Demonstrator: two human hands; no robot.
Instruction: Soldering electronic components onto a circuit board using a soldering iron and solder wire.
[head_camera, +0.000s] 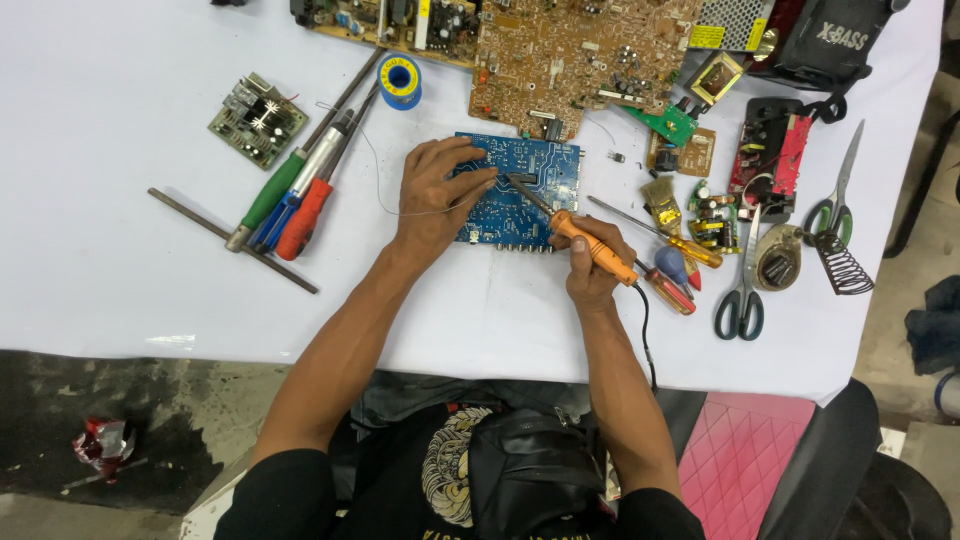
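Right hand (590, 268) gripping orange soldering iron (585, 238), left hand (435, 195) covering blue board (525, 190), thin solder wire barely visible

bright, even overhead light | soft shadows | sharp (edges slightly bowed)

- A white cloth covers the surface (120, 290), lit evenly and bright.
- Below its near edge lies a dark, stained floor (150, 420) with pale smears.
- A crumpled red and silver wrapper (102, 442) lies on that floor.
- At lower right, a pink quilted cushion (735, 450) sits beside a black chair (850, 470).
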